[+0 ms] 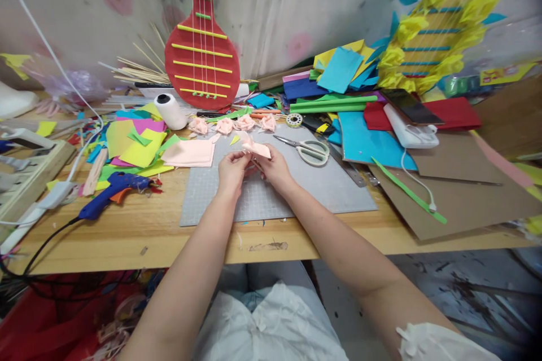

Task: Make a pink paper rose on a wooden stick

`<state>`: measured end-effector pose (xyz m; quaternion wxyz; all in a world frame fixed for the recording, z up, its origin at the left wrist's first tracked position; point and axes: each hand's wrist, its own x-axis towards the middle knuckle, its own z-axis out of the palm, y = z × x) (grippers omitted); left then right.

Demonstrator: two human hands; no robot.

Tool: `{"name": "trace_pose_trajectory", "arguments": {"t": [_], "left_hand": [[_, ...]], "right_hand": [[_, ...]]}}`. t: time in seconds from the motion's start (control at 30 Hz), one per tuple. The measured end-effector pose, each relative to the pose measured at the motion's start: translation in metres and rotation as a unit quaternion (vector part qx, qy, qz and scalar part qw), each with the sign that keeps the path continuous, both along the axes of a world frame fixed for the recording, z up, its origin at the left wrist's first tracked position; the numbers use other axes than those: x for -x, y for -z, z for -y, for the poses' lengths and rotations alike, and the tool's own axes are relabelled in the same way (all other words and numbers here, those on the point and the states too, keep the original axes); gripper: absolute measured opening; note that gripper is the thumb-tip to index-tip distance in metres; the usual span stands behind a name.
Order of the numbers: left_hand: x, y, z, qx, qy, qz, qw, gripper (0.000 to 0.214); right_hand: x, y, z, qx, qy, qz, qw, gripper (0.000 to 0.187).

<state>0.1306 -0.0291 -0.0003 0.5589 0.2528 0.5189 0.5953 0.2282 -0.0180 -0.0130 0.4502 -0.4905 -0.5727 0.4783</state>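
In the middle of the picture, both our hands are closed upon one pink piece (pixel 257 149), which seems to be soft paper, and it is held just above the grey mat (pixel 330 194). The fingertips of our left hand (pixel 232 172) are pinched together at its left end, while our right hand (pixel 275 168) grips it from below and its flat end stands out over the fingers; the lower folds are hidden from us. We judge that the main danger is in this grip: if we pinch too strongly, or pull the hands apart, the piece could crease or tear, and if one hand relaxes, a fold could come loose. Behind our hands, a row of pink flowers (pixel 226 126) lies very near, so a careless knuckle could flatten their petals. The scissors (pixel 312 152) lie just beside our right hand with the blades pointing toward it; a quick sideways movement could bring the skin against the tips. To the left, the blue glue gun (pixel 112 192) rests on the tabletop (pixel 169 237) with its nozzle toward the mat. We cannot tell if it is hot, but if so, a wandering left arm could be burned, and a pull on its black cord (pixel 42 248) could drag it. The pink sheets (pixel 189 152) lie partly on the mat, so an elbow or sleeve could push them out of order.
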Motion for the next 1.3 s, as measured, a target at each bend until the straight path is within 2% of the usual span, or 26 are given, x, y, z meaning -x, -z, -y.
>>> {"name": "trace_pose_trajectory", "arguments": {"t": [0.17, 0.33, 0.43, 0.53, 0.7, 0.9, 1.13, 1.3], "left_hand": [[0.002, 0.001, 0.000, -0.001, -0.006, 0.009, 1.000, 0.021], [0.005, 0.000, -0.003, 0.006, -0.043, 0.016, 0.999, 0.019], [0.005, 0.000, -0.004, -0.002, -0.066, 0.014, 0.998, 0.018], [0.006, 0.000, -0.005, -0.006, -0.080, 0.020, 0.997, 0.018], [0.009, 0.000, -0.005, -0.001, -0.056, 0.029, 0.998, 0.020], [0.011, 0.000, -0.002, -0.005, -0.033, 0.038, 0.999, 0.019], [0.009, 0.004, -0.005, -0.027, -0.084, 0.028, 0.996, 0.017], [0.009, 0.006, -0.006, -0.044, -0.121, 0.023, 0.991, 0.015]], "right_hand": [[0.000, -0.001, 0.001, 0.021, -0.013, -0.022, 0.999, 0.024], [-0.011, -0.008, 0.004, 0.077, -0.018, 0.024, 0.997, 0.049], [-0.017, -0.013, 0.005, 0.117, -0.021, 0.072, 0.990, 0.038], [-0.019, -0.014, 0.004, 0.118, -0.049, 0.110, 0.986, 0.024], [-0.018, -0.010, 0.001, 0.096, -0.033, 0.126, 0.987, 0.024], [-0.021, -0.008, -0.002, 0.107, -0.040, 0.144, 0.983, 0.024], [-0.020, -0.010, 0.000, 0.057, -0.075, 0.116, 0.989, 0.019], [-0.017, -0.006, 0.001, 0.030, -0.066, 0.145, 0.987, 0.015]]}}
